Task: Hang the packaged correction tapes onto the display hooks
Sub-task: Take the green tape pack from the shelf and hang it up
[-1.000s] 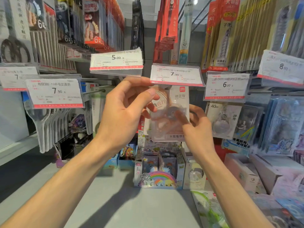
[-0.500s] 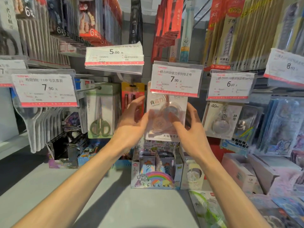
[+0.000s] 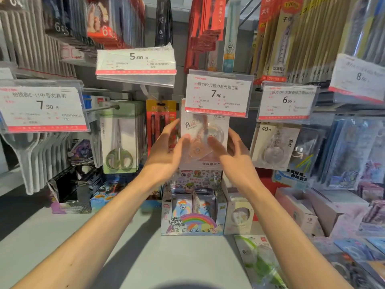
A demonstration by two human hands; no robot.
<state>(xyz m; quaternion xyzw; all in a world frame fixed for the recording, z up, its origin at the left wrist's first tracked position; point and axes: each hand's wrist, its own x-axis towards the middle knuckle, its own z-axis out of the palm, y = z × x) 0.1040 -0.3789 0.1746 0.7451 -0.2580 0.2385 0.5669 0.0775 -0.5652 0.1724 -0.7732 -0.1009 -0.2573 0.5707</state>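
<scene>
A clear blister pack of correction tape (image 3: 205, 130) on a white card hangs just under the 7.90 price tag (image 3: 217, 93). The tag hides its top and the hook. My left hand (image 3: 166, 155) holds the pack's left edge, thumb across the front and fingers reaching up along the side. At the right edge my right hand (image 3: 235, 159) holds it the same way, thumb on the blister. Another correction tape pack with green print (image 3: 260, 261) lies on the shelf at the lower right.
Packaged scissors (image 3: 119, 138) and a red pen pack (image 3: 160, 122) hang to the left. A 40m tape pack (image 3: 273, 147) hangs to the right under a 6.00 tag. A rainbow pony display box (image 3: 193, 217) and other cartons stand on the grey shelf below.
A second ago both hands held the pack nearer to me, below the tag. They have carried it back and up under the 7.90 tag, and the view has shifted slightly.
</scene>
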